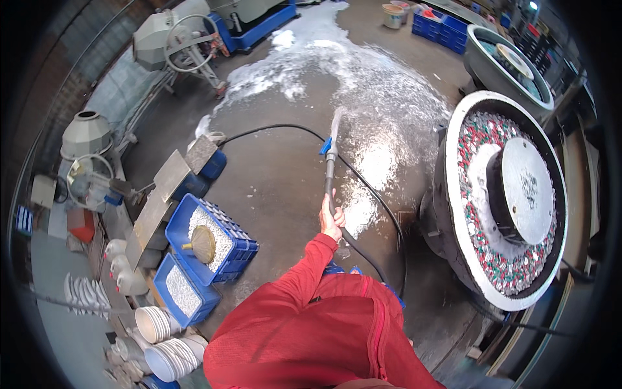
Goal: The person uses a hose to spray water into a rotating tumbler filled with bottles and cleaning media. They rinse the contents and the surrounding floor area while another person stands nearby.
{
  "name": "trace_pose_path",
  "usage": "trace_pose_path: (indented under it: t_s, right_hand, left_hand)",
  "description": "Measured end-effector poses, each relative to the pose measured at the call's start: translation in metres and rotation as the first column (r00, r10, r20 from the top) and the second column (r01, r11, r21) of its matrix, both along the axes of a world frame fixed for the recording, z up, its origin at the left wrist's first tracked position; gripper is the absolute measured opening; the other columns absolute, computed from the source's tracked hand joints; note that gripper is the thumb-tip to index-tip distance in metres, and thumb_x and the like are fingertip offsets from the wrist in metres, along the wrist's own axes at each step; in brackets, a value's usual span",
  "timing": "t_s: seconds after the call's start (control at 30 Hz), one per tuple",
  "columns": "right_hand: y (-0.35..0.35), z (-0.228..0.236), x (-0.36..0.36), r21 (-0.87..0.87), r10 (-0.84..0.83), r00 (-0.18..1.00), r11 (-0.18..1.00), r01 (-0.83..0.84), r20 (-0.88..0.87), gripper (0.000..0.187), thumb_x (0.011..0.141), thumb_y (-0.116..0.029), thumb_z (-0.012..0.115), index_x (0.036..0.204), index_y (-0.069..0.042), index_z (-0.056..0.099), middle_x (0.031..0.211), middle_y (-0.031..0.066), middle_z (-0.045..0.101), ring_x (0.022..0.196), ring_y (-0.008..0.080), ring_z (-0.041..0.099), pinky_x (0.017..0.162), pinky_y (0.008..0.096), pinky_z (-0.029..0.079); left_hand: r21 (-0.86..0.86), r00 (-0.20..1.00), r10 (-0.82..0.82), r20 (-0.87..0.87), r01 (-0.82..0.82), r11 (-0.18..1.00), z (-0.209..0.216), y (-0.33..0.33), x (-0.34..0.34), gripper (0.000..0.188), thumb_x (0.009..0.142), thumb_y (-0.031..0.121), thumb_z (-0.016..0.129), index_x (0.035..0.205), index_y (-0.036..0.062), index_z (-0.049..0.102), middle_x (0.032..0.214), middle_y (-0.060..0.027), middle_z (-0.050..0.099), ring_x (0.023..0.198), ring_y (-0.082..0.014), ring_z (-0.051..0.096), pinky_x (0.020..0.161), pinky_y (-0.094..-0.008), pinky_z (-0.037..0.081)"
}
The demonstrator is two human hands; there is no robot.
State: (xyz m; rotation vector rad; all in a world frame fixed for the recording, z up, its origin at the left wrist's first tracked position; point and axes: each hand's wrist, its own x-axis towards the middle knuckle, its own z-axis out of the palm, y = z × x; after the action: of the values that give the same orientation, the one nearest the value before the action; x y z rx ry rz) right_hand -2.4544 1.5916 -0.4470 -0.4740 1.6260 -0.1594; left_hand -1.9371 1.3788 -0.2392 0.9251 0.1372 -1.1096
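Observation:
My left hand [332, 217] is closed round a black hose [330, 178], held out in front of my body. A grey nozzle with a blue valve lever [326, 146] is at the hose's far end. Whitish water [337, 122] streams from it toward the wet floor. White foam [317, 55] spreads over the concrete ahead. Behind my hand the hose runs down past my blue shoes, loops on the right and curves back to the left. My right hand does not show.
A large round tub [453, 214] full of red, green and white small pieces stands at the right, another tub [476, 55] behind it. Blue crates [243, 249] with white pellets sit at the left, near stacked white buckets [162, 363]. A drum machine with a handwheel [152, 48] stands far left.

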Motion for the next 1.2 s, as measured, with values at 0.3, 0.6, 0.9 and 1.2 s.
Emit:
trace_pose_path:
  t_s: [0.3, 0.6, 0.9, 1.2]
  right_hand:
    - [-0.081, 0.01, 0.034, -0.332, 0.03, 0.959, 0.935, -0.126, -0.281, 0.08, 0.068, 0.003, 0.057, 0.135, -0.018, 0.019, 0.1, 0.0179, 0.05, 0.071, 0.0311, 0.058, 0.053, 0.0415, 0.051]
    - [-0.166, 0.037, 0.138, -0.525, 0.213, 0.763, 0.612, -0.591, -0.61, 0.11, 0.054, -0.006, 0.074, 0.138, -0.026, 0.006, 0.131, 0.0192, 0.027, 0.12, 0.0358, 0.029, 0.099, 0.046, 0.023]
    - [-0.202, 0.043, 0.15, -0.386, 0.564, 0.633, 0.503, -0.773, -0.531, 0.031, 0.06, -0.027, 0.067, 0.082, -0.006, 0.063, 0.085, 0.0165, 0.062, 0.087, 0.0335, 0.058, 0.073, 0.0423, 0.046]
    - [-0.2, 0.0, 0.178, -0.295, 0.67, 0.446, 0.334, -0.895, -0.593, 0.027, 0.068, -0.022, 0.051, 0.078, 0.002, 0.062, 0.078, 0.0227, 0.06, 0.077, 0.0387, 0.058, 0.066, 0.0428, 0.046]
  left_hand:
    - [-0.218, 0.998, 0.015, -0.063, -0.028, 0.976, 0.055, -0.021, 0.013, 0.047, 0.084, 0.054, 0.04, 0.121, 0.0236, 0.041, 0.042, 0.0066, 0.022, 0.031, -0.0052, 0.018, 0.034, -0.0218, 0.017]
    - [-0.177, 0.931, -0.153, -0.331, 0.098, 0.979, 0.058, -0.018, -0.029, 0.043, 0.081, 0.055, 0.046, 0.111, 0.0227, 0.047, 0.044, 0.0075, 0.022, 0.033, -0.0047, 0.021, 0.034, -0.021, 0.02]
    - [-0.066, 0.961, -0.169, -0.219, 0.158, 0.985, 0.047, -0.02, 0.001, 0.043, 0.085, 0.046, 0.045, 0.119, 0.0207, 0.044, 0.043, 0.0082, 0.022, 0.032, -0.0039, 0.021, 0.032, -0.0201, 0.019]
    - [0.219, 0.996, 0.071, -0.057, -0.057, 0.974, -0.019, -0.037, 0.098, 0.021, 0.076, 0.012, 0.056, 0.097, 0.0156, 0.057, 0.045, 0.0093, 0.024, 0.032, -0.0038, 0.021, 0.033, -0.0219, 0.018]
